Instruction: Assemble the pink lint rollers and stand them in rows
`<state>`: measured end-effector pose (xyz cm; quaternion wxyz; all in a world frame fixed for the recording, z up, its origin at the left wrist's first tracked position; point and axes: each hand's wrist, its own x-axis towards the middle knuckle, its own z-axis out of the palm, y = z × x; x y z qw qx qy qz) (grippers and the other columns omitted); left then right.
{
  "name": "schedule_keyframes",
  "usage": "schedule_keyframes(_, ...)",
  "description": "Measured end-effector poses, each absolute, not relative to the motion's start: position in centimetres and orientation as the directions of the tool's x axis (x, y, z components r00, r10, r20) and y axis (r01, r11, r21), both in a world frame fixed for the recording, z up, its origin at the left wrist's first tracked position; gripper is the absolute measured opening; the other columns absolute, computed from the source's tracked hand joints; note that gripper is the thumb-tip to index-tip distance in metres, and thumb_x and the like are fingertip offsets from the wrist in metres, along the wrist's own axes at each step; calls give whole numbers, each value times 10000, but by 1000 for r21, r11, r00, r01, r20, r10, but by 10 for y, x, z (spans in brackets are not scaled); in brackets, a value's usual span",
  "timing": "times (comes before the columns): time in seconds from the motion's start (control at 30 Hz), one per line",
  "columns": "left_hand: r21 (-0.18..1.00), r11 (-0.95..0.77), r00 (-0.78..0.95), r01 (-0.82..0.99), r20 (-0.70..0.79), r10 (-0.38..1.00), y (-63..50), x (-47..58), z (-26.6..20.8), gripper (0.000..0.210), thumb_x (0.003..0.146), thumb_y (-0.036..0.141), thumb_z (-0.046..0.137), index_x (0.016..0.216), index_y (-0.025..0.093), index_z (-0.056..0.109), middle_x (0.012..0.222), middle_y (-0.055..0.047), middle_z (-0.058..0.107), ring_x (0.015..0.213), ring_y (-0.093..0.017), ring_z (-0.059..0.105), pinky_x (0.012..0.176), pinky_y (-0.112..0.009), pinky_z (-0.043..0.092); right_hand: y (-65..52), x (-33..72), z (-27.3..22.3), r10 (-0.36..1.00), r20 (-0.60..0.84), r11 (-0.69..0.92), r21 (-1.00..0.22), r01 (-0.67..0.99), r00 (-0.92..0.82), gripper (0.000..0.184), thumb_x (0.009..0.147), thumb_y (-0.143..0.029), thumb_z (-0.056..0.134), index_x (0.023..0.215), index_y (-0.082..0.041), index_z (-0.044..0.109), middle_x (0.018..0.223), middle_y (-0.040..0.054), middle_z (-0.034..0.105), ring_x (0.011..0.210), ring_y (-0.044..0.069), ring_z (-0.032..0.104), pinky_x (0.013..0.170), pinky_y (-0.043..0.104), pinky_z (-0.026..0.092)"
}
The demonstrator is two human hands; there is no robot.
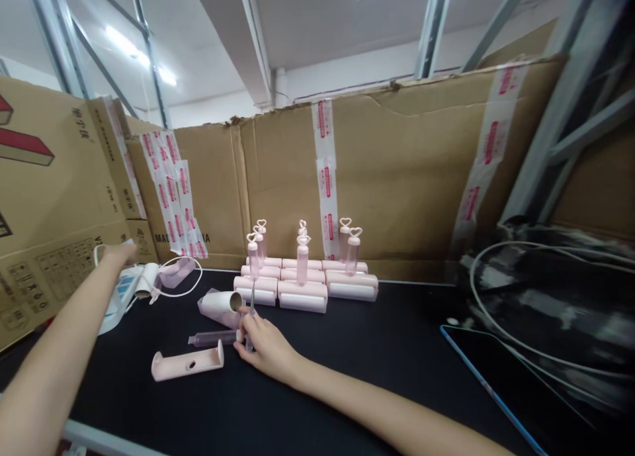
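My right hand (268,347) is closed around a slim pointed metal tool (253,297), its tip up; its exact kind is unclear. Just left of that hand lie a white paper roll (217,302) on a translucent pink cover, and a clear pinkish tube handle (213,339). Nearer to me rests a pale pink roller bracket (189,365) with a hole in its middle. At the far left, my left hand (119,254) reaches over a white and blue item (116,300). That hand is smeared and its fingers do not show clearly.
Several pink lint rollers (302,296) stand in rows at the back, some with upright heart-topped handles. Another white roll (147,279) lies at left beside a looped white cord (201,280). Cardboard walls (421,178) enclose the black table (347,363). A blue-edged dark panel (489,386) lies right.
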<state>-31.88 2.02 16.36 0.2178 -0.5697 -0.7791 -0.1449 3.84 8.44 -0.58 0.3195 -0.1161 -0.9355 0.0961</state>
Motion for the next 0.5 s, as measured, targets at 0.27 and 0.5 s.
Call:
schedule_keyframes(0.27,-135,134,-44,982,523,851,-38,-219,86,774,726,638,509,1340,194,352,1295,-120,478,1177,-309,425,968,-432,332,85,41,-2,324,608,928,-352,120,-724,259,740,-295,632,782,-221,387,991,60,571,959,239,525,791,358,443)
schedule_keyframes(0.5,-222,109,37,969,565,824,-102,-150,11,427,793,540,517,1103,252,573,1120,-91,579,984,-275,526,865,-426,366,94,37,12,386,643,904,-409,129,-662,277,751,-295,625,837,-218,374,1117,92,532,969,231,515,804,359,417)
